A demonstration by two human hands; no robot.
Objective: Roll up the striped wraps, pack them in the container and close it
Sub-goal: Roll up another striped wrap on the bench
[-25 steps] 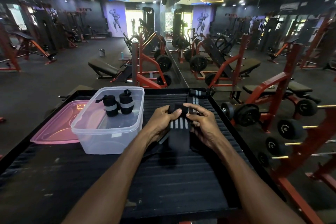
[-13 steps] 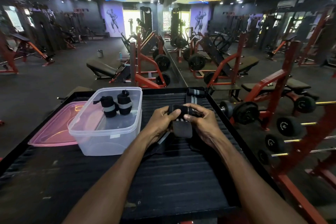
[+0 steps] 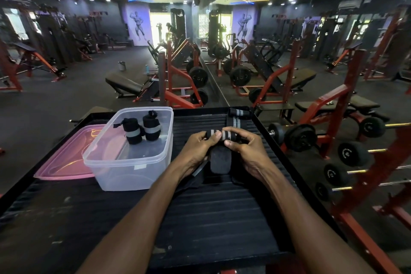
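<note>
**Both hands hold a half-rolled striped wrap above the ribbed surface**

The left hand (image 3: 198, 147) and the right hand (image 3: 246, 151) are both closed around one striped wrap (image 3: 220, 135), each at one end of the roll. The fingers curl over the top and the thumbs press on the near side. The rolled part is a short, thick cylinder of black woven fabric with pale grey stripes across it. From under the roll a flat black tab (image 3: 219, 161) with rounded corners hangs toward the person; it looks rougher and more matte than the fabric.

The surface (image 3: 211, 218) is black, with long parallel ribs and a raised edge around it, and its near part is scuffed and dusty.

To the left of the hands stands the container (image 3: 124, 169), a rectangular box of clear, slightly cloudy plastic with rounded corners and a thick rim. It is open. Inside, at the far end, two rolled wraps (image 3: 142, 129) stand upright, side by side and touching, each a black cylinder with one grey band around it and a small loop on top.

The lid (image 3: 64, 160) is pink, translucent plastic, flat with a raised border, and it lies on the surface behind the left side of the container, partly hidden by it.

At the far edge of the surface, beyond the hands, another wrap (image 3: 236, 118) lies unrolled, a flat black strip with grey stripes.
</note>
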